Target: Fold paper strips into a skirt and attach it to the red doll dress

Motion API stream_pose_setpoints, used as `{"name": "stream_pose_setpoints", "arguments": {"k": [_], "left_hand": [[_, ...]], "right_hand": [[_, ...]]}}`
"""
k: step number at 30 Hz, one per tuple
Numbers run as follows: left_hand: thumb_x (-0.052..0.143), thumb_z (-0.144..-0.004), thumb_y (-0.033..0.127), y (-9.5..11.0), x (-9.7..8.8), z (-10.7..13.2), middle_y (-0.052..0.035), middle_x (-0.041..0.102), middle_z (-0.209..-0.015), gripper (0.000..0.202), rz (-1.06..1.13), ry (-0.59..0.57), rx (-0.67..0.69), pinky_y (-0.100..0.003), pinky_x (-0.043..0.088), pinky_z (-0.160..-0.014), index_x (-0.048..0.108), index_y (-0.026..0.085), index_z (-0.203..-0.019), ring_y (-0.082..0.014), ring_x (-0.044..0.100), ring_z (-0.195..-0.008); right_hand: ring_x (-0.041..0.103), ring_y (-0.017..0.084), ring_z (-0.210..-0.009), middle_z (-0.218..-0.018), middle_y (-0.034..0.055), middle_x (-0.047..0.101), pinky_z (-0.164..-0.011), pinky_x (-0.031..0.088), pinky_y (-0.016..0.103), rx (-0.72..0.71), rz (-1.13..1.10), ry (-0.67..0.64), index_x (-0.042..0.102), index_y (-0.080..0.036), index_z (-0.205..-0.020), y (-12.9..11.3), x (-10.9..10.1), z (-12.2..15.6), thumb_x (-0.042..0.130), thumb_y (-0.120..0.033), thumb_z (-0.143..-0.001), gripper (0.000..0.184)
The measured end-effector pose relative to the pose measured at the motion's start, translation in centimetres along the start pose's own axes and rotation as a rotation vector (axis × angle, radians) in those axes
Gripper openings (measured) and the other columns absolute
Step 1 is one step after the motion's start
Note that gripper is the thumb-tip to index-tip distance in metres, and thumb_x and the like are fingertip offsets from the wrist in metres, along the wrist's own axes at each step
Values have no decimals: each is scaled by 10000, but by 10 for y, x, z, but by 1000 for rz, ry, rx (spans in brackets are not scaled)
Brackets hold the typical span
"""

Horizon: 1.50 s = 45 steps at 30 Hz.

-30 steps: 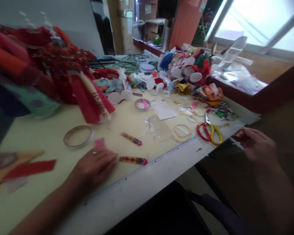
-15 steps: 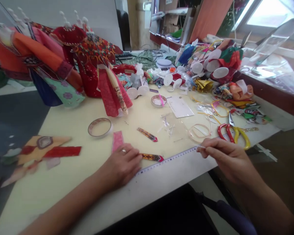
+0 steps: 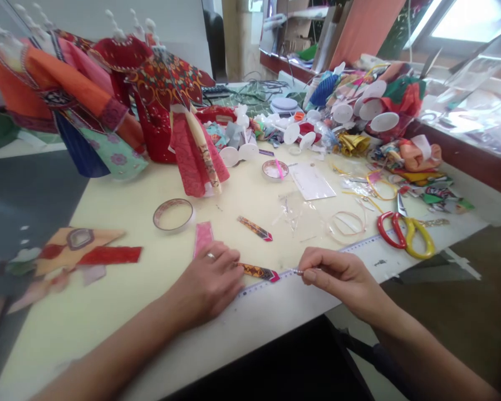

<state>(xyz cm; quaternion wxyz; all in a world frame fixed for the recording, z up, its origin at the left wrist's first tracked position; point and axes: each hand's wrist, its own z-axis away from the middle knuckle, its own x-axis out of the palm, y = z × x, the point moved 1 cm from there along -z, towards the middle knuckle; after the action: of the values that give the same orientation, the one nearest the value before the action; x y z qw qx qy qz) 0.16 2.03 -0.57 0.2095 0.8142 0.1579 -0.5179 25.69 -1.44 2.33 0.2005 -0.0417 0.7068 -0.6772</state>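
Observation:
My left hand [image 3: 211,281] lies on the table, its curled fingers pressing on one end of a patterned strip [image 3: 259,272] with a pointed red tip. A pink fabric piece [image 3: 203,236] runs out from behind these fingers. A little to the right of the strip's tip, my right hand [image 3: 336,278] pinches a thin silvery strand [image 3: 296,271] between thumb and fingertips. It looks beaded, but it is too small to be sure. Both hands are over a ruler [image 3: 253,289] near the table's front edge. A second patterned strip [image 3: 254,228] lies just beyond.
Red-and-yellow-handled scissors [image 3: 417,238] lie at the right. A large tape roll [image 3: 172,215] and a smaller one [image 3: 274,169] stand farther back. Dressed doll figures [image 3: 121,100] fill the back left. Fabric scraps and white stands [image 3: 342,113] are heaped behind. Red and tan fabric pieces [image 3: 111,255] lie left.
My right hand has moved left along the ruler with the strand, close to the patterned strip's tip. My left hand has stayed in place. The view has shifted slightly.

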Motion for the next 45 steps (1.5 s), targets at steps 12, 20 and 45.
{"name": "stream_pose_setpoints", "arguments": {"k": [12, 20, 45], "left_hand": [[555, -827, 161, 2, 4, 1, -130, 557, -1051, 113, 49, 39, -50, -471, 400, -892, 647, 125, -880, -266, 462, -991], [544, -827, 127, 4, 9, 1, -127, 573, -1007, 91, 35, 72, -28, -470, 406, -907, 628, 115, -861, -249, 477, -981], [535, -832, 132, 3, 1, -1, -107, 602, -986, 108, 79, 98, -63, -457, 418, -908, 622, 137, -895, -226, 503, -961]], "right_hand": [[511, 103, -724, -775, -6, 575, -659, 393, 232, -17, -2, -35, 617, -184, -816, -2, 15, -8, 572, -272, -878, 117], [549, 133, -863, -912, 29, 599, -786, 411, 270, -1, -81, -89, 579, -174, -825, -1, 30, -12, 522, -274, -905, 140], [545, 143, -872, -909, 29, 584, -803, 413, 292, -11, -14, -151, 572, -183, -813, -1, 26, -16, 514, -270, -899, 136]]}}
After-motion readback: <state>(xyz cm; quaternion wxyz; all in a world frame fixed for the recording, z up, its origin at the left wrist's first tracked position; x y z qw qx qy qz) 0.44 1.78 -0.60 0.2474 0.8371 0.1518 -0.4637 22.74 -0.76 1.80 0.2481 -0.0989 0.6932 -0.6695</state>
